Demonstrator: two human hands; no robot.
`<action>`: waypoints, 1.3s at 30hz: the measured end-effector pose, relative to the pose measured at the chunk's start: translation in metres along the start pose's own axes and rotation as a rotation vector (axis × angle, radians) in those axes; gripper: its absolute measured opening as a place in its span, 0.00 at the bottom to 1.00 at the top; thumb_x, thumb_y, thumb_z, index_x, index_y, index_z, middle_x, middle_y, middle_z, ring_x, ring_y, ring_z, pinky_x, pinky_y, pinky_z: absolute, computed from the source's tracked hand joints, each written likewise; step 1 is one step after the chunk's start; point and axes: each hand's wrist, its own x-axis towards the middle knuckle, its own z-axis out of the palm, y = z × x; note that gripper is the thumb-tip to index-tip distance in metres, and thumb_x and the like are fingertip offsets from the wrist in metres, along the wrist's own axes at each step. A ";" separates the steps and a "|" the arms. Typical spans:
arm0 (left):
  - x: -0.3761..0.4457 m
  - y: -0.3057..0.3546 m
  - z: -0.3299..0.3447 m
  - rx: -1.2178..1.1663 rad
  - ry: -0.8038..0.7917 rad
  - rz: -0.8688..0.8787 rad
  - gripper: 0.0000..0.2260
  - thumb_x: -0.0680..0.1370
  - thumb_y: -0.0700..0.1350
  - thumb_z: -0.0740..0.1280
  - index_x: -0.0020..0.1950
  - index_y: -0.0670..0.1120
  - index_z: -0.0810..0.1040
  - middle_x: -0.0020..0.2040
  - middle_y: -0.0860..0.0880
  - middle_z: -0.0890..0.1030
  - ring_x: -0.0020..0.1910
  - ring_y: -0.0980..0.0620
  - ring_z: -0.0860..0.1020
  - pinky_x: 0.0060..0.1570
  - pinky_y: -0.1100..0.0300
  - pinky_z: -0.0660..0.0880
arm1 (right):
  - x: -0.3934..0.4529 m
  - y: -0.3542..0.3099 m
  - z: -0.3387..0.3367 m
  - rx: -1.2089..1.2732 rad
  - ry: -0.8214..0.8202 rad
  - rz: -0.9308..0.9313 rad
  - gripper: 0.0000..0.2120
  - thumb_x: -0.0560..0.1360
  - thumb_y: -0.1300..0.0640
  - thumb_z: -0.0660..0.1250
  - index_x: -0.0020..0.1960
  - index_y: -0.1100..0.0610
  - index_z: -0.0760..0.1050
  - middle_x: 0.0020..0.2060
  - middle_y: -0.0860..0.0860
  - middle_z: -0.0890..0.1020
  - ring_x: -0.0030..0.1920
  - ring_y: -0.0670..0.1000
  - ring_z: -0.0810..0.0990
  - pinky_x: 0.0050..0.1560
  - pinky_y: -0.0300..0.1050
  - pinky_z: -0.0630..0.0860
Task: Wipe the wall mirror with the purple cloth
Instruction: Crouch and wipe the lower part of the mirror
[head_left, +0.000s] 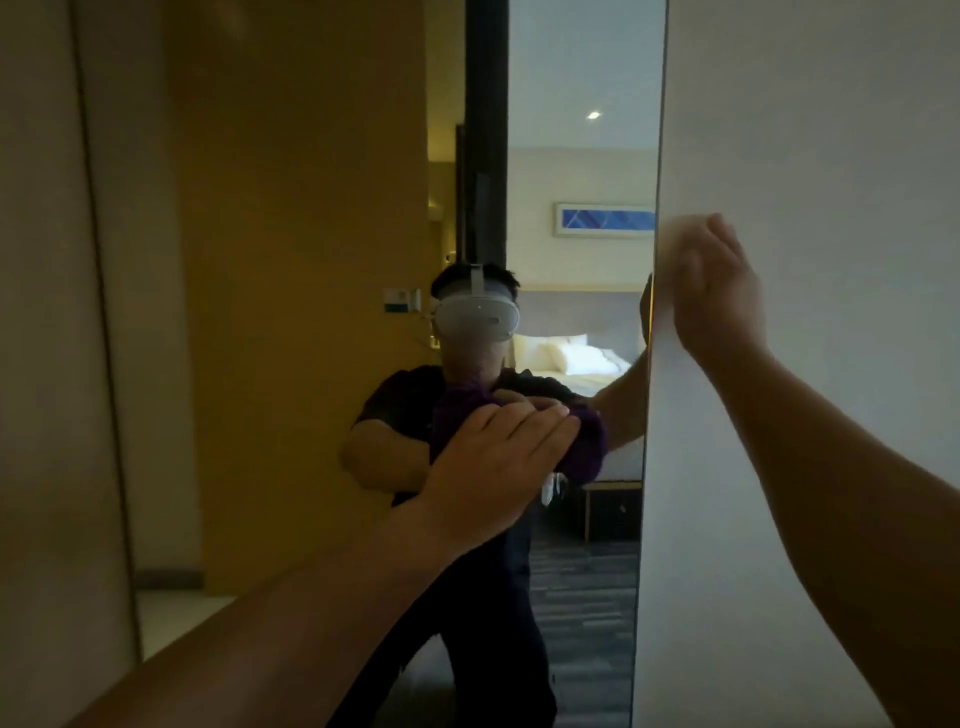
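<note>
Head view, from left to right: beige wall panels, then the tall frameless wall mirror (571, 156), then the plain white wall (805, 130) that meets the mirror's right edge.

The left hand (488, 467) lies flat against the glass at mid-height, fingers (540, 421) extended and pressed close together, pinning the bunched purple cloth (584, 447) to the mirror. The cloth peeks out past the fingertips and thumb side; its reflection blends with it, so its outline is hard to separate. As far as can be told, the bundle's long axis slants from upper left to lower right, while the mirror's long axis runs vertically, its face turned toward the person.

The right hand (719, 296) rests open on the white wall just beside the mirror's right edge, fingers together and blurred, holding nothing.

Risks, as I judge them: the cloth is bunched, so bare fingertips could slide onto the glass and leave smears. Most of the glass lies well above the cloth, so it could go unwiped. The bracing hand could stray onto the mirror's edge and mark it.
</note>
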 end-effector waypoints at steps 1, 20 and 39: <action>-0.010 -0.007 -0.006 -0.023 0.023 -0.038 0.21 0.78 0.38 0.61 0.72 0.44 0.72 0.68 0.46 0.76 0.62 0.46 0.75 0.59 0.53 0.69 | -0.018 -0.015 -0.002 0.063 0.005 0.051 0.24 0.82 0.50 0.51 0.73 0.58 0.68 0.75 0.53 0.66 0.75 0.52 0.63 0.75 0.51 0.61; -0.170 -0.188 -0.106 0.189 0.141 -0.253 0.24 0.86 0.53 0.50 0.68 0.37 0.74 0.63 0.41 0.79 0.60 0.40 0.76 0.58 0.43 0.72 | -0.250 -0.145 0.144 -0.132 -0.254 -0.461 0.26 0.81 0.50 0.55 0.77 0.60 0.63 0.79 0.57 0.57 0.80 0.57 0.48 0.78 0.63 0.49; -0.218 -0.172 -0.023 0.165 0.100 -0.215 0.25 0.84 0.53 0.58 0.77 0.41 0.64 0.78 0.43 0.63 0.77 0.44 0.61 0.73 0.45 0.62 | -0.251 -0.130 0.201 -0.306 -0.028 -0.503 0.32 0.79 0.49 0.62 0.77 0.61 0.57 0.77 0.59 0.59 0.79 0.59 0.54 0.77 0.64 0.49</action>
